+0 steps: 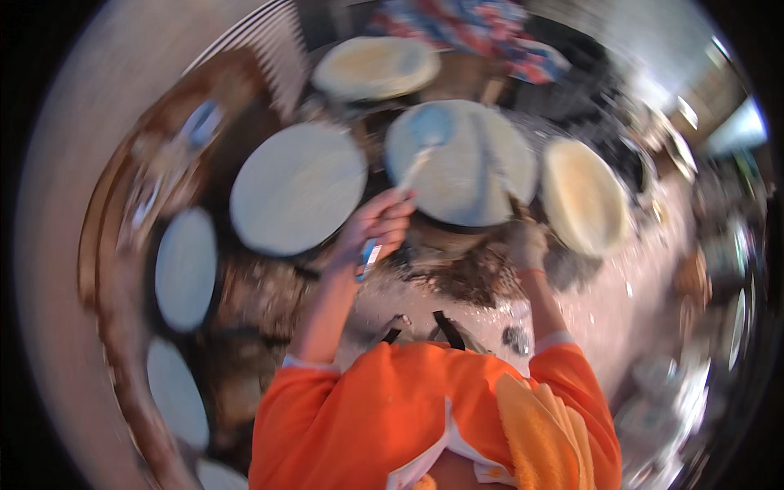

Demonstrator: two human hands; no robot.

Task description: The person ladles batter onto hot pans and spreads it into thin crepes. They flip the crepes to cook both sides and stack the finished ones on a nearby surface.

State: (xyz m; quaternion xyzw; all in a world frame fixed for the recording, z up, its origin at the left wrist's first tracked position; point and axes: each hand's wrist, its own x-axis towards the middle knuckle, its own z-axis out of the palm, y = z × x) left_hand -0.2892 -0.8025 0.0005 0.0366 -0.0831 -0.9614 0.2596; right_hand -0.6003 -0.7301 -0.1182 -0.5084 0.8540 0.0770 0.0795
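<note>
My left hand is closed round the handle of a long tool with a pale shaft, a blue handle end and a blurred round blue head over the centre round griddle, which bears a pale sheet. My right hand grips a brown-handled tool, its long narrow part reaching over the same griddle; motion blur hides its exact shape. To the right of it lies an oval-looking pale round browned in the middle. Left of centre is another round griddle with a white layer.
More white-topped griddles run along the curved brown ledge at left, with small utensils on it. Behind are another pale round and checked cloth. Debris lies below the griddles; blurred clutter fills the right.
</note>
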